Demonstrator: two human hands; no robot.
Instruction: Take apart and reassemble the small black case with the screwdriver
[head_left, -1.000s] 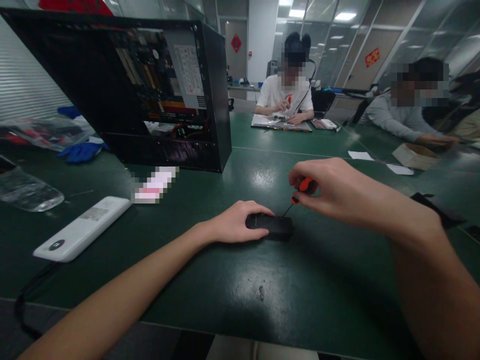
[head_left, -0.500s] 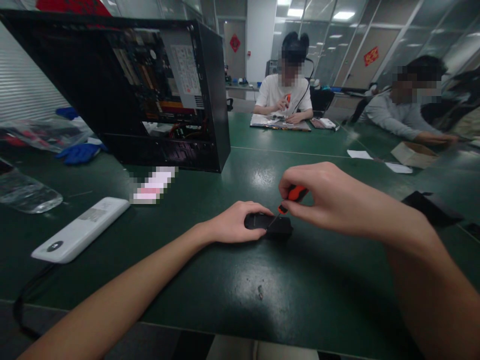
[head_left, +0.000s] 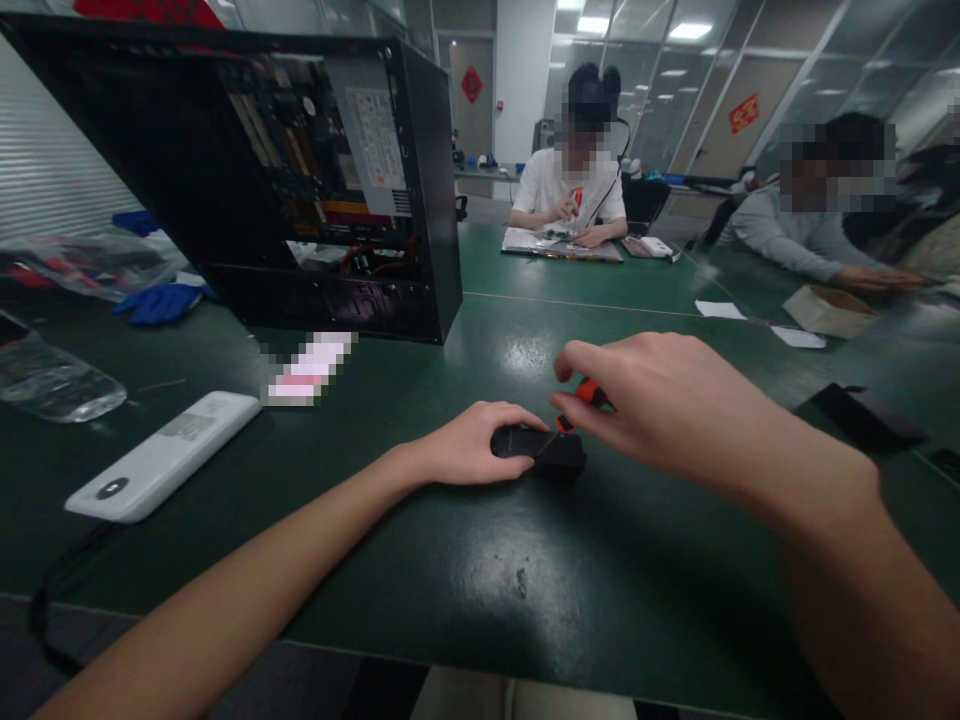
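Note:
A small black block-shaped part [head_left: 559, 455] lies on the green table [head_left: 465, 560] in front of me. My left hand [head_left: 484, 445] grips its left end between thumb and fingers. Above its right side, my right hand [head_left: 637, 400] holds a screwdriver with an orange and black handle [head_left: 587, 392]. The thin shaft slants down to the top of the black part. My right thumb and index finger are somewhat apart at the handle, and the other fingers are hidden behind the hand.
An open black computer case [head_left: 427, 200] stands at the back left. A white power bank [head_left: 165, 455], bottle [head_left: 56, 375] and blue glove [head_left: 161, 304] lie left. Two people sit beyond, near a cardboard box [head_left: 829, 310]. A black object [head_left: 862, 415] lies right.
My right thumb and index finger have loosened and spread a little around the screwdriver handle, and the right wrist has turned slightly. My left hand and the black part have hardly moved.

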